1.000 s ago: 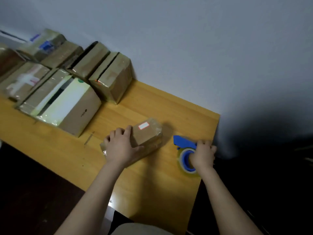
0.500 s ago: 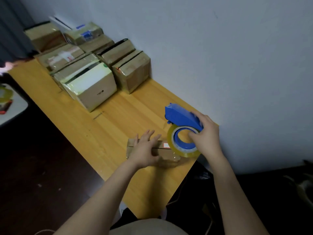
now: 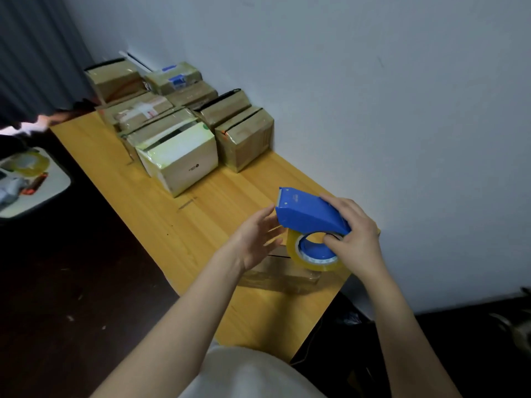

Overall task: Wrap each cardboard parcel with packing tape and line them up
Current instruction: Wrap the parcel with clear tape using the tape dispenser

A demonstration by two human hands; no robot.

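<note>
My right hand (image 3: 355, 237) grips a blue tape dispenser (image 3: 309, 215) with a roll of clear yellowish tape (image 3: 316, 261), held above the table. My left hand (image 3: 255, 239) hovers with straight fingers beside the dispenser's front end, fingertips close to it. A small taped cardboard parcel (image 3: 281, 275) lies on the wooden table (image 3: 178, 225) below both hands, partly hidden by them and the roll. Several taped cardboard parcels (image 3: 178, 156) stand in rows at the table's far end against the wall.
The wall runs along the table's right side. At the left, a white tray-like surface (image 3: 54, 191) holds a tape roll (image 3: 28, 163) and small items. A dark curtain hangs at the far left. The floor beside the table is dark.
My left hand has lifted off the small parcel and opened beside the dispenser. My right hand raised the dispenser from the table to above the parcel.
</note>
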